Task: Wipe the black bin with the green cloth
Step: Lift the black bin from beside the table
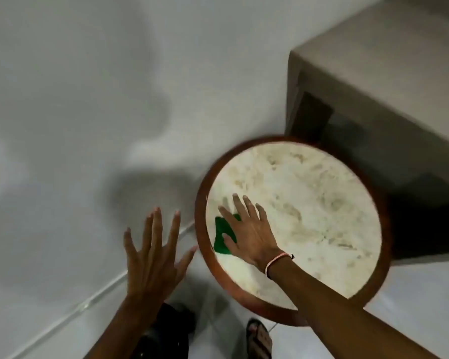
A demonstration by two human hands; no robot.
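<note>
Dim, flat indoor light, slightly grey-green in cast. Soft blotchy shadows across the white wall (pixel 88 99), darkest just left of the round table (pixel 201 203) — deep black under the grey block (pixel 386 104) at right. Motion blur throughout, edges smeared — fingers of the left hand (pixel 153 260) ghosted. Wide-angle bending toward the corners. No glare.
</note>
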